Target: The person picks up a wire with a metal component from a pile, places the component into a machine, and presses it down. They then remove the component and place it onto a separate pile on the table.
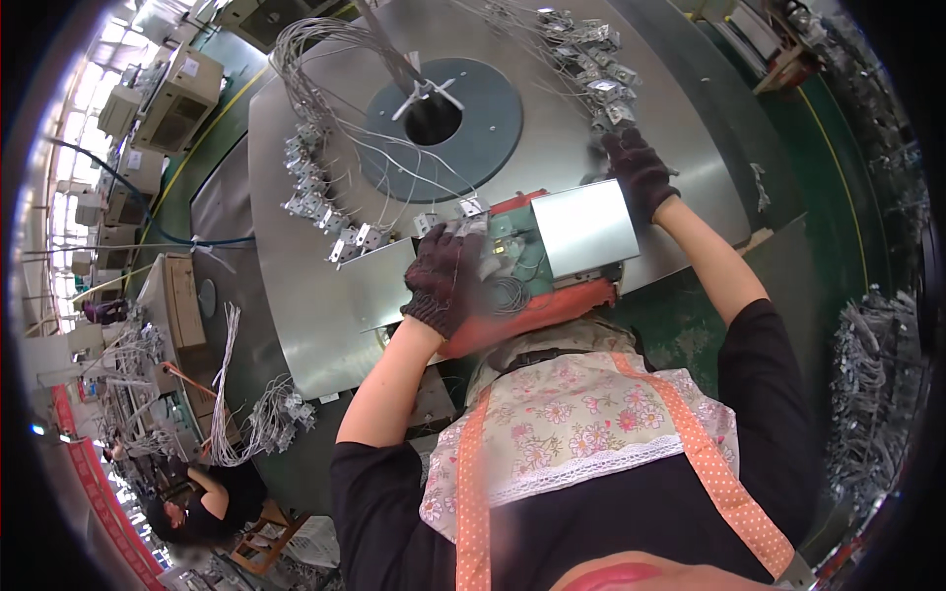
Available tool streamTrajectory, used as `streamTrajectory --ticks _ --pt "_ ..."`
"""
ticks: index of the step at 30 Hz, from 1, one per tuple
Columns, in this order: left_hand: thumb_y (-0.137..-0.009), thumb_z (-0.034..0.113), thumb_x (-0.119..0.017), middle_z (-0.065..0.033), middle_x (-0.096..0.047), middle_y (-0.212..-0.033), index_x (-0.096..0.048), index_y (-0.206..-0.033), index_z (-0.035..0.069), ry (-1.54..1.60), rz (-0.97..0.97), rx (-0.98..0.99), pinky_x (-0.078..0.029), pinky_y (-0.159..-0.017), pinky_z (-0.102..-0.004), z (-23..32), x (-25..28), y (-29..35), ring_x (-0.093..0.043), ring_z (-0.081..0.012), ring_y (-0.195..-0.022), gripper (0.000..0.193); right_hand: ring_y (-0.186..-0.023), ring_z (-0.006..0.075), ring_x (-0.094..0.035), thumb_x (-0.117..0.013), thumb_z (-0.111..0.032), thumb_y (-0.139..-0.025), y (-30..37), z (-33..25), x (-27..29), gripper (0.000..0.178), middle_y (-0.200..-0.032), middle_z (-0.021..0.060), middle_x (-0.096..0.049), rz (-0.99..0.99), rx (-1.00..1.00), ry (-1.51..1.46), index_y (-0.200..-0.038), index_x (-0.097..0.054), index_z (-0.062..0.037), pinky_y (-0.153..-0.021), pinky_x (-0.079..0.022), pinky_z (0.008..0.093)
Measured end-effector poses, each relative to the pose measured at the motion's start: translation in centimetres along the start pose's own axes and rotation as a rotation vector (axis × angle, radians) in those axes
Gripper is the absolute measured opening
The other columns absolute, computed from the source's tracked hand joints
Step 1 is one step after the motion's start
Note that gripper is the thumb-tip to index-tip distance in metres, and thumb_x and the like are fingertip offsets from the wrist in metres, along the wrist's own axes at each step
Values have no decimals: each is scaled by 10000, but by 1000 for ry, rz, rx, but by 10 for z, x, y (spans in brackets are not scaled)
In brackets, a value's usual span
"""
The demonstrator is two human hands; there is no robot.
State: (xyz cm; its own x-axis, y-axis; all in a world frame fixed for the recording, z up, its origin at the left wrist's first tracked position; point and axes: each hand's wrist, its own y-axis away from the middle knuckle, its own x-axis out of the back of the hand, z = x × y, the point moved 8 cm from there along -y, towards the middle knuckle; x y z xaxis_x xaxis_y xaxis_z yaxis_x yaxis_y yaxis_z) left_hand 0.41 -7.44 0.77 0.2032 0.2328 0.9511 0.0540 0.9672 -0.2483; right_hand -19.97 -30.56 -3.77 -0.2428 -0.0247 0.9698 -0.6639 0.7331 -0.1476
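Your left hand (445, 278) presses flat, fingers spread, on the green fixture (520, 246), holding nothing. Your right hand (639, 172) reaches far right, fingers curled at the wired connectors (601, 74); whether it grips one, I cannot tell.

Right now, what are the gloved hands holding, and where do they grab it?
The left hand lies on the wired metal parts at the green board; whether it grips any cannot be told. The right hand presses the far corner of the shiny metal plate.

Small wired metal part (471, 209), apparently lying on green fixture (527, 258).
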Motion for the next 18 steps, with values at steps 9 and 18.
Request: streamTrajectory --ticks 9,18 --pt "-840 349 -726 -179 -661 -1225 -592 -1311 42 137 43 76 -404 -1073 -481 -10 1 12 -600 -363 -1192 578 -1023 419 -656 -663 -140 -836 16 -4 55 424 -1116 213 -662 399 222 -354 -1251 -601 -83 -856 -548 477" --pt "-871 420 -746 -167 -676 -1117 -663 -1212 138 380 -7 408 -536 -912 -468 -23 -8 -43 -670 -368 -1058 450 -1063 468 -622 -665 -211 -860 4 31 6 447 -1206 242 -620 206 76 -244 -1272 -565 -68 -883 -519 525"
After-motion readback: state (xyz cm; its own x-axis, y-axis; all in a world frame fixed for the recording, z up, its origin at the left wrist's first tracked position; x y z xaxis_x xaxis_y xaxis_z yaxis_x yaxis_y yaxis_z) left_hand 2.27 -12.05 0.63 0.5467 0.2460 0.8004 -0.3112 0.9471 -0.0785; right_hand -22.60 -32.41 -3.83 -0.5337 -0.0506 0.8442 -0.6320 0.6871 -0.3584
